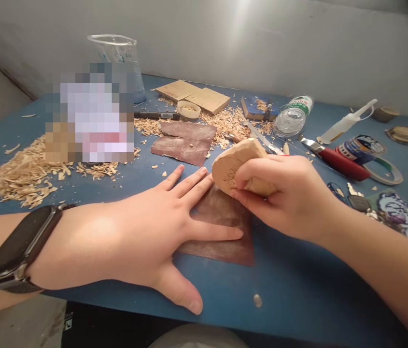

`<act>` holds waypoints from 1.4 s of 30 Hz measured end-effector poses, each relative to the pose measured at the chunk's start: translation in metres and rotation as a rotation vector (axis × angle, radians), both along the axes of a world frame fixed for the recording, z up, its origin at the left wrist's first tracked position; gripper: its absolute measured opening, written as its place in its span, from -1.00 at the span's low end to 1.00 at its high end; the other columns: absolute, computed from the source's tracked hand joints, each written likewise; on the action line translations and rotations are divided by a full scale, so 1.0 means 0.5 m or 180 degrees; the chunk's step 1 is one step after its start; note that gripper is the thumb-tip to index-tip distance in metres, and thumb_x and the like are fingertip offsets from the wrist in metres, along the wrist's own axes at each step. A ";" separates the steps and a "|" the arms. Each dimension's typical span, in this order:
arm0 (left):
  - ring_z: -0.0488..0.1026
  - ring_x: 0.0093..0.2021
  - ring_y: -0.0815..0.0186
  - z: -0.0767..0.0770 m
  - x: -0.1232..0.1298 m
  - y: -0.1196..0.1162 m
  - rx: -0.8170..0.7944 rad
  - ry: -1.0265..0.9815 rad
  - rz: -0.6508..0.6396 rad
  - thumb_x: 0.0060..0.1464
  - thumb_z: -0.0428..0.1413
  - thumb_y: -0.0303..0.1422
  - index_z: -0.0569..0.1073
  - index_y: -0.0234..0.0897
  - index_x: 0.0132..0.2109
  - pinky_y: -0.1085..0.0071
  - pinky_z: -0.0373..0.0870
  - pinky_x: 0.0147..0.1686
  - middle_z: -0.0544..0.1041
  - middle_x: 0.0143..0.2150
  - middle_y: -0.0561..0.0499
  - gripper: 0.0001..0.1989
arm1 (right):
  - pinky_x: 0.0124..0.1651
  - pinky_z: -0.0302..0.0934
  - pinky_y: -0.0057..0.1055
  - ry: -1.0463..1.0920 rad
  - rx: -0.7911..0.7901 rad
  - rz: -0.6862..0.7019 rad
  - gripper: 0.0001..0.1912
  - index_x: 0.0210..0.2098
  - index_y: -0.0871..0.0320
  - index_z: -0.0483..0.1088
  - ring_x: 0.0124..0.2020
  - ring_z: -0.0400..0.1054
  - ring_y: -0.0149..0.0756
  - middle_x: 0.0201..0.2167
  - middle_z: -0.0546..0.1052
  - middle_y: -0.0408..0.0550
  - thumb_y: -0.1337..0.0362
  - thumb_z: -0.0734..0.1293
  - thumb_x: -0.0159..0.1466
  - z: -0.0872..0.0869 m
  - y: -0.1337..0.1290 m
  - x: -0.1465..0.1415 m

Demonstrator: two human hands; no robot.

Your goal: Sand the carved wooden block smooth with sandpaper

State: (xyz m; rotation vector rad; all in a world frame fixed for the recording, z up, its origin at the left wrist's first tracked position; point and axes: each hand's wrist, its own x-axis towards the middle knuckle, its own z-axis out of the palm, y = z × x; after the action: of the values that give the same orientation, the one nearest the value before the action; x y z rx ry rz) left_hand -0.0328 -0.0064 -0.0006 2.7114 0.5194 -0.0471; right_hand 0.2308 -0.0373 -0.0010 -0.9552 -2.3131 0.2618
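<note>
Two hands are at work over the brown abrasive sheet [221, 253], and here's the left hand [160, 217], palm down across its left side, fingers spread wide, index laid right over the sheet, thumb out past its near edge above the blue table [279, 285]. The right hand [287, 195] has the pale wooden piece [227, 166] gripped between thumb and curled fingers at the sheet's far right corner, tilted, pencil-like marks showing on its face; whether its lower edge meets the grit, I can't tell. For a clean rub, I'd say press that left hand firmly so the sheet can't creep, tuck in the fingertips right beside the wood, use light, even strokes, and turn the piece often to avoid a flat. The red-handled tool [344, 163], off to the sheet's right, is best left clear of the working arm.
</note>
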 end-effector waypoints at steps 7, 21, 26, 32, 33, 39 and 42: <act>0.03 0.66 -0.48 0.008 0.004 -0.003 -0.0065 0.0057 0.0048 -0.03 0.36 0.42 0.24 0.59 0.54 -0.59 -0.12 0.56 0.22 0.68 0.10 0.03 | -0.36 0.18 -0.38 0.0011 -0.0004 0.0041 -0.79 -0.33 0.04 0.43 -0.43 0.31 -0.34 -0.42 0.51 -0.17 0.46 0.39 0.38 -0.004 0.000 -0.001; 0.01 0.67 -0.39 0.003 -0.001 -0.001 -0.0217 -0.0003 0.0012 0.01 0.34 0.41 0.28 0.48 0.56 -0.46 -0.09 0.61 0.29 0.64 0.12 0.02 | -0.39 0.20 -0.39 0.0108 -0.0159 0.0203 -0.79 -0.34 0.04 0.42 -0.41 0.34 -0.33 -0.40 0.52 -0.14 0.43 0.38 0.41 -0.012 -0.001 -0.012; 0.01 0.68 -0.40 0.008 -0.004 0.000 -0.0274 -0.0004 -0.0041 0.04 0.33 0.41 0.34 0.44 0.53 -0.48 -0.12 0.62 0.29 0.64 0.12 -0.04 | -0.38 0.25 -0.45 0.0285 -0.0354 0.0461 -0.79 -0.31 0.04 0.38 -0.42 0.35 -0.37 -0.38 0.53 -0.18 0.45 0.40 0.40 -0.010 -0.007 -0.015; -0.10 0.71 -0.41 0.026 -0.014 0.027 -0.0220 0.0110 -0.0210 -0.06 0.43 0.36 0.28 0.46 0.56 -0.47 -0.05 0.60 0.06 0.74 0.08 0.08 | -0.41 0.22 -0.41 0.0115 -0.0087 0.0228 -0.80 -0.27 0.02 0.39 -0.43 0.37 -0.35 -0.40 0.52 -0.20 0.40 0.44 0.41 -0.015 0.023 0.028; -0.12 0.71 -0.43 0.025 -0.016 0.032 -0.0240 0.0098 -0.0203 -0.09 0.43 0.38 0.28 0.47 0.55 -0.49 -0.08 0.60 0.02 0.75 0.08 0.10 | -0.42 0.20 -0.39 0.0045 -0.0028 0.0152 -0.80 -0.27 0.01 0.40 -0.44 0.36 -0.34 -0.40 0.52 -0.20 0.40 0.45 0.41 -0.015 0.027 0.035; -0.25 0.72 -0.45 0.010 -0.014 0.035 -0.0183 0.0111 -0.0302 -0.11 0.33 0.50 0.18 0.45 0.61 -0.56 -0.44 0.58 -0.10 0.77 0.04 0.19 | -0.40 0.20 -0.34 -0.0101 -0.0059 0.0115 -0.80 -0.29 0.01 0.42 -0.42 0.37 -0.31 -0.39 0.53 -0.15 0.42 0.39 0.45 -0.006 0.008 0.032; -0.32 0.73 -0.42 0.007 -0.010 0.029 -0.0107 0.0178 -0.0332 -0.10 0.31 0.51 0.09 0.44 0.64 -0.51 -0.45 0.60 -0.13 0.78 0.09 0.23 | -0.40 0.20 -0.39 0.0014 -0.0273 0.0303 -0.79 -0.29 0.03 0.42 -0.42 0.37 -0.37 -0.37 0.55 -0.18 0.45 0.41 0.42 -0.003 0.000 0.023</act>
State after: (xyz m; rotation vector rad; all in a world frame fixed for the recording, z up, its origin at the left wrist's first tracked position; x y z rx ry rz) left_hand -0.0380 0.0079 0.0030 2.7089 0.3892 -0.1582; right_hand 0.2422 -0.0375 -0.0022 -0.8858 -2.3629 0.4052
